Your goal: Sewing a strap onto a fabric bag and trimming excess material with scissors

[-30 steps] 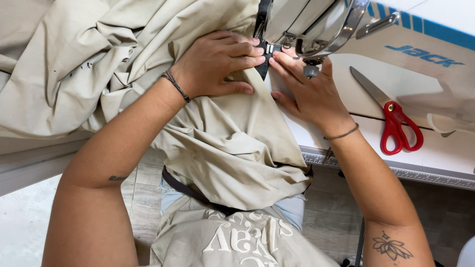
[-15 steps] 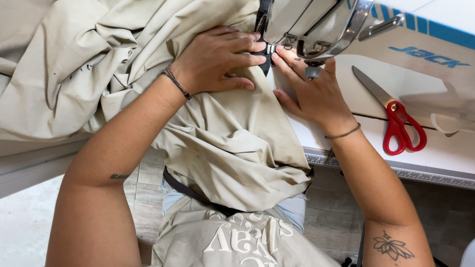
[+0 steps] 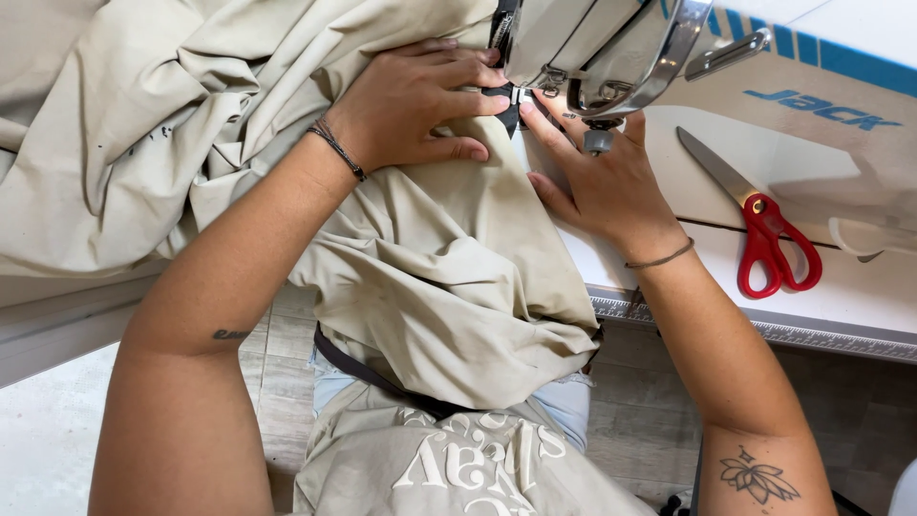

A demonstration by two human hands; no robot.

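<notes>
- The left hand (image 3: 420,105) lies flat and open on the beige fabric (image 3: 449,277), fingers spread and pressing it down, fingertips just at the sewing machine head (image 3: 592,48).
- The right hand (image 3: 602,177) is also open, palm down on the edge of the same fabric, its fingers reaching under the sewing machine head; neither hand grips anything.
- The beige fabric runs from under the sewing machine head, beneath both hands, and hangs over the table (image 3: 841,306) edge onto the person's lap; a larger bunched heap of it lies to the left of the sewing machine head.
- A dark strip on the fabric sits right below the sewing machine head, between the two hands.
- Red-handled scissors (image 3: 764,234) lie on the table to the right of the sewing machine head, closed, well apart from the right hand.
- No container shows near the sewing machine head.
</notes>
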